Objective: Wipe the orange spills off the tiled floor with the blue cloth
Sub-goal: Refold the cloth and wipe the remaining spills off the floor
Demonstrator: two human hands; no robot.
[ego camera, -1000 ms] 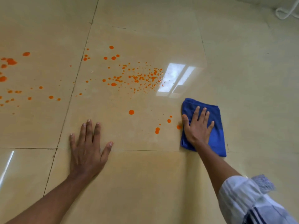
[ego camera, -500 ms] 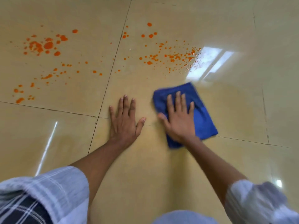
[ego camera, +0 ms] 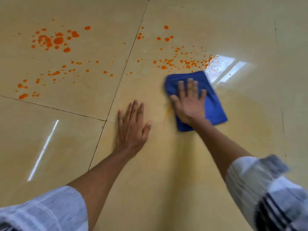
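A folded blue cloth [ego camera: 213, 104] lies flat on the beige tiled floor [ego camera: 166, 164]. My right hand [ego camera: 189, 102] presses on it with fingers spread and straight. Just beyond the cloth a band of small orange drops [ego camera: 185, 61] runs across the tile. A denser patch of larger orange blots [ego camera: 56, 41] sits far left, with scattered orange spots [ego camera: 55, 73] below it. A thin orange smear [ego camera: 168, 113] shows at the cloth's left edge. My left hand [ego camera: 132, 129] rests flat on the floor, left of the cloth, fingers straight.
Dark grout lines [ego camera: 116, 87] cross the floor left of my left hand. A bright window reflection [ego camera: 225, 69] lies on the tile right of the drops. A faint yellowish film [ego camera: 241, 114] covers the floor right of the cloth.
My right hand has slid the cloth forward and slightly right, up to the band of small drops. The drops near my left hand seen a second ago are gone. A thin smear is left.
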